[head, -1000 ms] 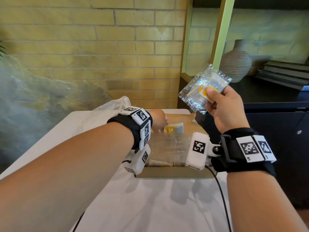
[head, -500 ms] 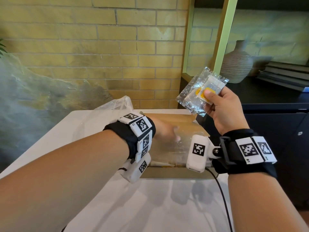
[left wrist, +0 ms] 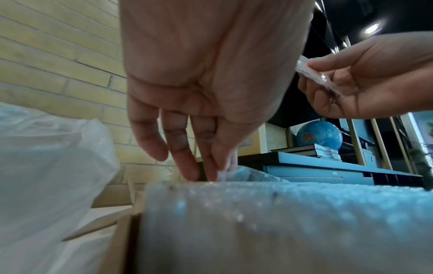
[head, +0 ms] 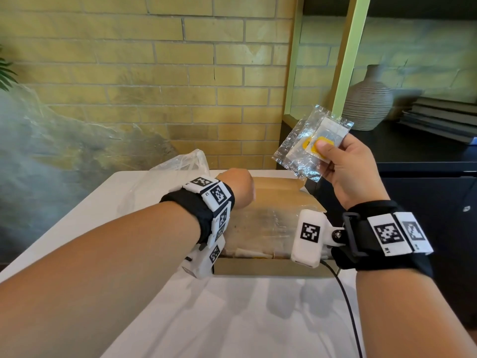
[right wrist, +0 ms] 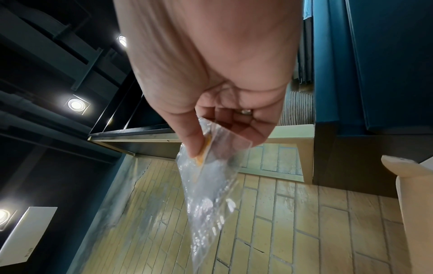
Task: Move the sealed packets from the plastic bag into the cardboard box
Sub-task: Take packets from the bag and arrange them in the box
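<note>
My right hand (head: 343, 164) is raised above the right side of the cardboard box (head: 265, 267), thumb and fingers pinching clear sealed packets (head: 309, 143) with a yellow piece inside. The right wrist view shows the same packets (right wrist: 211, 176) hanging from that hand (right wrist: 211, 129). Over the box's far left part hovers my left hand (head: 238, 188), its fingers pointing down and hidden behind the wrist. In the left wrist view its fingertips (left wrist: 189, 172) are nearly straight and touch crinkled clear plastic (head: 265, 223) lying in the box. The plastic bag (head: 185, 164) lies just left of the box.
The box stands on a table with a white cloth (head: 232, 319) against a yellow brick wall. A dark cabinet (head: 426, 202) stands close on the right, with a ribbed vase (head: 369, 104) and stacked books (head: 444, 112). A black cable (head: 346, 306) runs from my right wrist.
My left hand swept right over the box, then drew back to its far left. The yellow-labelled packet seen by it in the box no longer shows. My right hand kept its packets.
</note>
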Demonstrator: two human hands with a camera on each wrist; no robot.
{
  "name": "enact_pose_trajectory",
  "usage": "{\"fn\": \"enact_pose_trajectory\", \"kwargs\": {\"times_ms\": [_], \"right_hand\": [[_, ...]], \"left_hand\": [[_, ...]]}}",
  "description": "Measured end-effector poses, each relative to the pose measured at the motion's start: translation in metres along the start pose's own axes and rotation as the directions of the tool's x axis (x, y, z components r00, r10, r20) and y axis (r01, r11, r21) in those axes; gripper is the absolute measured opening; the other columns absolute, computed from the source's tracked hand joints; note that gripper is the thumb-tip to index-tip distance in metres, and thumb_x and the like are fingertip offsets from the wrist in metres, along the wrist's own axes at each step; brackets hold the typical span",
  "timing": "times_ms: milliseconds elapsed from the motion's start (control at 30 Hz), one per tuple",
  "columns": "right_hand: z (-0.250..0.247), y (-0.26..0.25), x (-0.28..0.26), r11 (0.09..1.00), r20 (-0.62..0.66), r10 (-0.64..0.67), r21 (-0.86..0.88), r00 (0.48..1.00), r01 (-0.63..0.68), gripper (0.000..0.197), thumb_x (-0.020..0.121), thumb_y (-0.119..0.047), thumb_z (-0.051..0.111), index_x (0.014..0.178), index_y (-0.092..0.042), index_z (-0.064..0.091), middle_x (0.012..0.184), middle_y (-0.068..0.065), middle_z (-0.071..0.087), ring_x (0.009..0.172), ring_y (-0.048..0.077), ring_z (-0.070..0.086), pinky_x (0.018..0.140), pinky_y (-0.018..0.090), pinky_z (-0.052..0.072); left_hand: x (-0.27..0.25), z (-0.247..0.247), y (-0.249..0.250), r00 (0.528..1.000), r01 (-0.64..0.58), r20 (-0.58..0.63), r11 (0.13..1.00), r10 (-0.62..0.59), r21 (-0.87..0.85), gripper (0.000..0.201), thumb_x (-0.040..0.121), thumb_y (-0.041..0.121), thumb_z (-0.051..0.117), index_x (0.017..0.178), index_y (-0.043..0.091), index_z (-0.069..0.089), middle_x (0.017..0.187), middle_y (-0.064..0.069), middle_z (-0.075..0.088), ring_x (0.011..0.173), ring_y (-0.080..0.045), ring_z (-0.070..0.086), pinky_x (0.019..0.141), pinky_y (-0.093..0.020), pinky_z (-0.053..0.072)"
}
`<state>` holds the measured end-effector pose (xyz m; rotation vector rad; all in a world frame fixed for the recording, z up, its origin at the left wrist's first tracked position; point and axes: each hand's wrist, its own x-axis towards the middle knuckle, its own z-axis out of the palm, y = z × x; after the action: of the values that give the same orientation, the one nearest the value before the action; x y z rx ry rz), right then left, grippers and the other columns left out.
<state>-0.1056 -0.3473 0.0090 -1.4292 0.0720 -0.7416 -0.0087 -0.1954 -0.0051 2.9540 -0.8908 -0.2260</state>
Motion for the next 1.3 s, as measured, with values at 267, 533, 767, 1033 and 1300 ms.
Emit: {"fn": "enact_pose_trajectory", "kwargs": {"times_ms": [267,533,767,1033,1300], "right_hand": [[-0.001,-0.001,0.0,1.0,0.011,-0.005,0.019,1.0,0.005,0.028,0.092,-0.009,0.054,0.12,-0.014,0.056,0.106,0.002,0.067,0.093,0.014,0.066,0.075,0.024,0.057],[0.004,0.0,-0.001,0.999,0.017,0.003,0.034,1.0,-0.003,0.034,0.092,-0.009,0.053,0.127,-0.01,0.053,0.109,0.003,0.066,0.093,0.012,0.067,0.064,0.017,0.053],[0.004,0.001,0.0,0.999,0.021,0.011,0.045,1.0,-0.012,0.036,0.092,-0.008,0.053,0.128,-0.009,0.052,0.111,0.004,0.066,0.092,0.012,0.066,0.063,0.017,0.053],[0.003,0.002,0.002,1.0,0.016,0.008,0.011,1.0,-0.009,0.034,0.092,-0.01,0.055,0.125,-0.012,0.055,0.112,0.004,0.066,0.095,0.014,0.066,0.069,0.021,0.053],[0.006,0.003,-0.001,1.0,0.052,-0.004,-0.018,0.999,0.005,0.019,0.091,-0.009,0.056,0.1,-0.024,0.061,0.095,0.0,0.067,0.088,0.022,0.056,0.071,0.026,0.047]], "left_hand": [[0.009,0.003,-0.006,0.996,-0.014,-0.092,0.999,0.009,-0.052,0.024,0.09,0.013,0.052,0.103,0.008,0.071,0.107,-0.007,0.069,0.1,-0.025,0.065,0.093,-0.037,0.052],[0.002,0.0,-0.003,0.993,-0.04,-0.114,0.996,0.03,-0.086,0.032,0.089,0.008,0.042,0.107,0.006,0.068,0.113,-0.011,0.066,0.105,-0.028,0.061,0.096,-0.038,0.048],[0.0,0.004,0.006,0.974,-0.054,0.225,0.994,0.031,0.099,0.044,0.101,0.031,0.033,0.139,0.011,0.044,0.143,-0.007,0.045,0.134,-0.026,0.036,0.115,-0.043,0.022],[0.005,0.008,0.008,0.984,-0.073,0.172,0.991,0.052,0.115,0.036,0.099,0.024,0.038,0.126,0.006,0.056,0.114,-0.008,0.056,0.118,-0.025,0.048,0.111,-0.044,0.028],[0.025,0.007,0.005,0.975,0.015,0.208,0.957,-0.078,0.29,0.03,0.096,0.017,0.045,0.124,0.014,0.057,0.135,-0.008,0.049,0.124,-0.031,0.046,0.107,-0.04,0.032]]}}
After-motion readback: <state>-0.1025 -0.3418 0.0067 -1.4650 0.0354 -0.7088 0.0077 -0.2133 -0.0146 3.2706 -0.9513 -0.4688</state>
